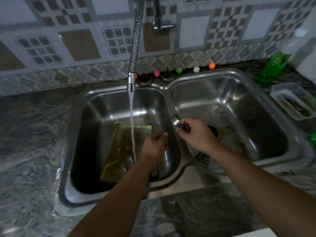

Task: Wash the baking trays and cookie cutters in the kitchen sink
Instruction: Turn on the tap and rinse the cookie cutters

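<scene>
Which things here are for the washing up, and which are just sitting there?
For the washing: baking tray in the left basin, cookie cutter in the right hand, running water, left hand.

Just sitting: coloured balls, green bottle, plastic tub.

Counter (30, 134): your marbled stone top, holding the 2-basin steel sink (172, 86).
Right side: green bottle (271, 69), clear plastic container (290, 100).
</scene>
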